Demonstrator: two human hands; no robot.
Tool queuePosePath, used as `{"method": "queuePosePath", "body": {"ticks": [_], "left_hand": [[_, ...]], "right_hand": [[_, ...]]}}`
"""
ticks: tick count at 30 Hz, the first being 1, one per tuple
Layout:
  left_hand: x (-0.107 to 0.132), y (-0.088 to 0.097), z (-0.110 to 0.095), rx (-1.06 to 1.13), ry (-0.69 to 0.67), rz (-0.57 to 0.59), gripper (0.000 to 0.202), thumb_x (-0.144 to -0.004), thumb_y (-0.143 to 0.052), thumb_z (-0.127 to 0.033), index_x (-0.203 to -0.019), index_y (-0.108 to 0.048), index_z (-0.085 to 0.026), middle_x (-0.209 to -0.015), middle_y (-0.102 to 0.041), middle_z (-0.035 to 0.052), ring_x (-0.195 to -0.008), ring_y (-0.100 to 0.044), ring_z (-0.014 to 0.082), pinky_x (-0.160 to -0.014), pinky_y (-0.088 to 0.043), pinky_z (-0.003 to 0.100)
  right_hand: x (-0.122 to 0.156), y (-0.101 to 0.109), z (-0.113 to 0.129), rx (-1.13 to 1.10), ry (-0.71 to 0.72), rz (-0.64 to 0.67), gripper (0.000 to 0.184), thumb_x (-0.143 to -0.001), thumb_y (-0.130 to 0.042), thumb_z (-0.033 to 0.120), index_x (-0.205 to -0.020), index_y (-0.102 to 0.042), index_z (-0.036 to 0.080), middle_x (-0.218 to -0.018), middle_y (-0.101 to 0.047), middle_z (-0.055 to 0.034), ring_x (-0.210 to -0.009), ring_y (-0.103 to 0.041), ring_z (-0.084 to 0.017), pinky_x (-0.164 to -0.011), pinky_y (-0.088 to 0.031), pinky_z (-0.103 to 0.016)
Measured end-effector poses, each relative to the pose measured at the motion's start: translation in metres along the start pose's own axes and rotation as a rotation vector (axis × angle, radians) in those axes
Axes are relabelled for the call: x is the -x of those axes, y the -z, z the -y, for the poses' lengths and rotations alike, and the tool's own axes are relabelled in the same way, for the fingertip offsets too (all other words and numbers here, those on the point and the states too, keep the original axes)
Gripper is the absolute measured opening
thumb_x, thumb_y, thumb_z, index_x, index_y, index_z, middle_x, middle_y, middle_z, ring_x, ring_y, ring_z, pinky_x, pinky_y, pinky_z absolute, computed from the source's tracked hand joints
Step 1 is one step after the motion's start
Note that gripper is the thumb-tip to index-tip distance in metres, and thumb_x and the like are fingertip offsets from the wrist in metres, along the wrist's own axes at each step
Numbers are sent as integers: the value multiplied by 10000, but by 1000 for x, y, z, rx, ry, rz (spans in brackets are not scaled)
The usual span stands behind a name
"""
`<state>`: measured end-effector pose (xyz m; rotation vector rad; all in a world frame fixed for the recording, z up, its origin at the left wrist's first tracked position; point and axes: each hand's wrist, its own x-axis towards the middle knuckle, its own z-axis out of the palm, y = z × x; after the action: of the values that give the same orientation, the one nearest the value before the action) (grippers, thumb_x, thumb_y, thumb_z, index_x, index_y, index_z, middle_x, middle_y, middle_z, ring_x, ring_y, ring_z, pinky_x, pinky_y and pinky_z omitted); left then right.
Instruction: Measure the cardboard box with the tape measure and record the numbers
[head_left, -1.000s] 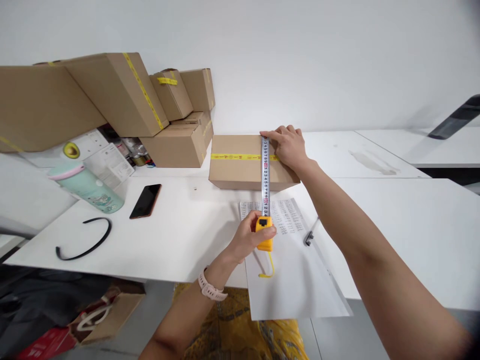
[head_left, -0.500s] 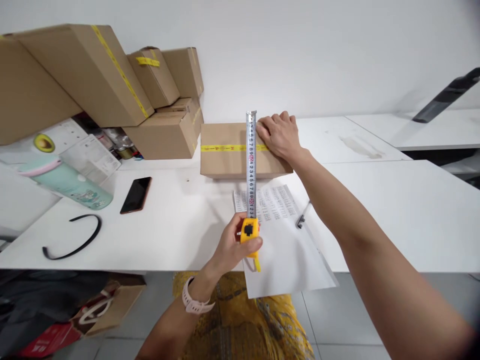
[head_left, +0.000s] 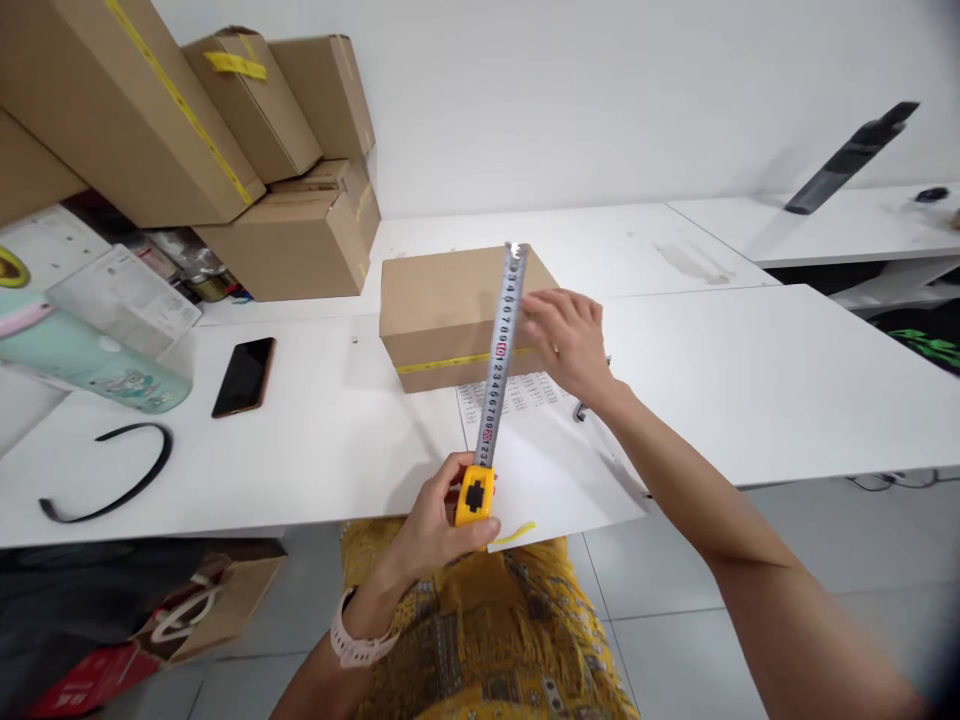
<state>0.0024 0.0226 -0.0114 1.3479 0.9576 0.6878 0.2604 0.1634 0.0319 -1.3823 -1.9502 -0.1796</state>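
My left hand [head_left: 433, 530] is closed around a yellow tape measure [head_left: 475, 496] near the table's front edge. Its metal blade [head_left: 498, 370] sticks out away from me, the tip passing over a cardboard box [head_left: 442, 292]. Yellow tape runs along the box's front face. At the front right of that box is my right hand [head_left: 571, 345], fingers apart and loosely bent, with nothing visible in them; whether it touches the box I cannot tell. A printed sheet [head_left: 559, 480] lies partly under the box, and a pen [head_left: 580, 411] rests on it, mostly hidden by my right hand.
Stacked cardboard boxes [head_left: 292, 240] stand at the back left. Nearer are a mint-green bottle [head_left: 112, 360], a phone [head_left: 244, 377] and a black curved band [head_left: 150, 470]. A dark bottle-shaped object [head_left: 840, 165] is at the far right, a paper bag [head_left: 232, 600] below the table.
The box has turned so its taped face is at the front instead of on top. My right hand has come off its top toward me. The tape measure's blade now tilts right.
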Motion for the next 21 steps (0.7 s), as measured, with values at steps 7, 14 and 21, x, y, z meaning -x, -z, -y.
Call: {"method": "queuePosePath", "body": {"ticks": [7, 14, 21], "left_hand": [[23, -11, -17, -387, 59, 122, 528, -705, -773, -315, -1194, -588, -240, -987, -646, 13, -862, -580, 209, -785, -474, 330], [32, -16, -2, -326, 80, -60, 1028, -682, -823, -292, -1556, -283, -325, -1397, -549, 112, -1161, -611, 292, -989, -492, 438], [31, -5, 9, -369, -111, -278, 1011, -705, -837, -360, -1551, -284, -340, -1310, -572, 91, -1167, -615, 275, -993, -517, 440]], "right_hand": [[27, 79, 15, -761, -354, -43, 484, -978, -439, 692, -1115, -692, 303, -799, -638, -32, -700, -616, -194, -674, -530, -374], [95, 69, 47, -1055, -426, 163, 315, -928, -666, 539, -813, -613, 251, -639, -612, 17, -539, -555, -138, -539, -486, -299], [116, 40, 53, -787, -311, 407, 283, -964, -605, 499, -865, -652, 238, -789, -685, -28, -719, -624, -176, -633, -472, -308]]}}
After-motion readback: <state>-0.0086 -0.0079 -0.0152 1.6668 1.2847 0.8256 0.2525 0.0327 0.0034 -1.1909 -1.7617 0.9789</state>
